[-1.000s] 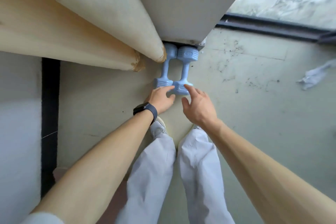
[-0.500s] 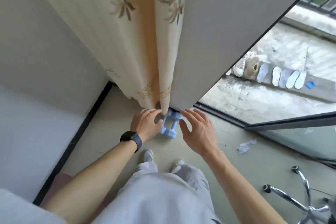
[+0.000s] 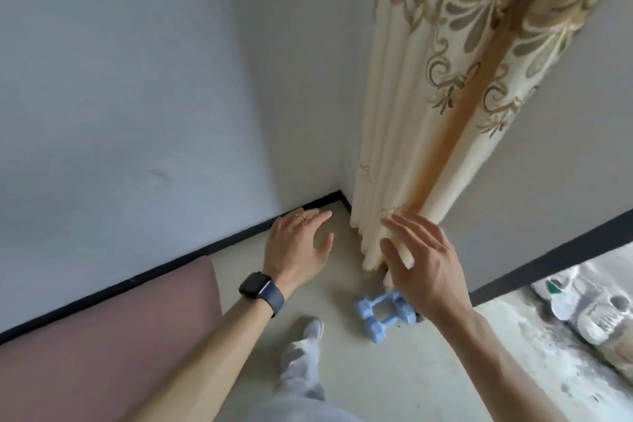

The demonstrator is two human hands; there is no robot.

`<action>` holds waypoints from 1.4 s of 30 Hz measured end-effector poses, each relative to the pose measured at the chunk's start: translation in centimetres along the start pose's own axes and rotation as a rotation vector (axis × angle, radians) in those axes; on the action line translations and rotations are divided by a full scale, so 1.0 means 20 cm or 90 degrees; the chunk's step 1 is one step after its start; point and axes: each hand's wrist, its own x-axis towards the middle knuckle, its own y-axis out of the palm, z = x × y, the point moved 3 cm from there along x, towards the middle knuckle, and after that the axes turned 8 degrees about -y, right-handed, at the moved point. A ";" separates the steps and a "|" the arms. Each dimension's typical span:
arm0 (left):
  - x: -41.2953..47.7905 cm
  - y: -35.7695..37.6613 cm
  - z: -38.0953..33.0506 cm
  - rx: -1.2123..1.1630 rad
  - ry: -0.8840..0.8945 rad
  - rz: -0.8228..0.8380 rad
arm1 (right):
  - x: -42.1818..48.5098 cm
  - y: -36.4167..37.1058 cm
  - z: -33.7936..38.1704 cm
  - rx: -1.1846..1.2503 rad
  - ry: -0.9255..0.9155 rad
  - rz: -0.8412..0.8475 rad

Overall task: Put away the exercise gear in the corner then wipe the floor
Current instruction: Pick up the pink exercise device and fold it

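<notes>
Hovering with fingers (image 3: 411, 233) spread and nothing held, the left hand (image 3: 296, 250) and right hand (image 3: 428, 271) are seen near two blue dumbbells (image 3: 380, 317) laid on the floor (image 3: 359, 373) by the curtain (image 3: 411, 147). Stowing is judged done; a cloth is needed next.

Two small light-blue dumbbells (image 3: 383, 317) lie flat on the floor (image 3: 376, 387), side by side and touching, just at the foot of the curtain (image 3: 404, 164) near the wall. Their ribbed near ends face me. My right hand (image 3: 424, 264) partly hides the far ends.
</notes>
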 end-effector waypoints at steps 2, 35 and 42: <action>-0.18 -0.10 0.13 0.009 -0.064 -0.041 | -0.01 0.06 0.14 0.037 -0.077 0.018; -4.10 -1.58 2.38 0.098 -0.905 -0.409 | -1.74 1.18 3.94 0.292 -0.833 0.432; -4.39 -1.80 2.92 0.086 -0.977 -0.436 | -1.86 1.54 4.62 0.298 -0.893 0.478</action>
